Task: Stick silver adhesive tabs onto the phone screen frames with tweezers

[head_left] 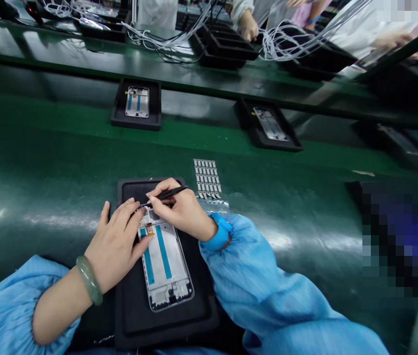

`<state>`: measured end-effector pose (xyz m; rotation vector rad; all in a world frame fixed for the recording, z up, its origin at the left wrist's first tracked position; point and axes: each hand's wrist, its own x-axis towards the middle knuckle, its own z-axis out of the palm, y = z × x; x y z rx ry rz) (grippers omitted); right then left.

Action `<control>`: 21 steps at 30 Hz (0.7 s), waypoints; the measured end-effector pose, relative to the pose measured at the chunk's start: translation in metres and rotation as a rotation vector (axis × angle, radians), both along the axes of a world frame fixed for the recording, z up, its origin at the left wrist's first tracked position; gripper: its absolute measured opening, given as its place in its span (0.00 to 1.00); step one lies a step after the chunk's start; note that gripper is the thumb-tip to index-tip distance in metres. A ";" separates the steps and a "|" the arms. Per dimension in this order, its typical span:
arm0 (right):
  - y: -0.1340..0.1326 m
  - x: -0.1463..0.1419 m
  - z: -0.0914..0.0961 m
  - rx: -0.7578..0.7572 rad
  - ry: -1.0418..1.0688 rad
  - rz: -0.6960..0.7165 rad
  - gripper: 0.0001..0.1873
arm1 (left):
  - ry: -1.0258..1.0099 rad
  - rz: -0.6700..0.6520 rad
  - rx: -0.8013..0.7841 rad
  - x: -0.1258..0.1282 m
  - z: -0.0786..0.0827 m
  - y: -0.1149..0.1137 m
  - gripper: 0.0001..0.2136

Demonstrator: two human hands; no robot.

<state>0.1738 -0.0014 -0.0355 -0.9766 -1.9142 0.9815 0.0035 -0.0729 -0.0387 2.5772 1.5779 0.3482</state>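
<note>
A silver phone frame (173, 251) with two blue strips lies in a black foam tray (131, 310) in front of me. My right hand (181, 207) grips dark tweezers (173, 192), their tips at the upper left of the frame. My left hand (118, 239) rests over the frame's left edge, fingers stretched out, the thumb touching near a small orange flex part (150, 230). What the tweezer tips touch is hidden by my fingers. Just beyond my right hand lies a sheet of small silver stickers (208, 176).
Two more black trays with phone frames stand farther off, one tray (117, 116) to the left and another tray (247, 129) to the right. White cables (283, 44) and stacked black trays (219, 47) are on the raised ledge, where other people's hands work.
</note>
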 end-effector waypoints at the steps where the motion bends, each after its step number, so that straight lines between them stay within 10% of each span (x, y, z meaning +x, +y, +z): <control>1: 0.000 0.000 0.000 -0.008 0.000 0.006 0.03 | 0.002 -0.001 -0.002 0.000 0.000 0.000 0.21; 13: 0.001 0.002 -0.009 -0.160 0.260 -0.125 0.07 | -0.063 -0.008 0.036 -0.003 -0.002 0.002 0.21; 21: 0.005 0.018 0.017 -0.154 0.537 -0.321 0.12 | -0.027 -0.217 0.016 0.043 0.029 -0.001 0.13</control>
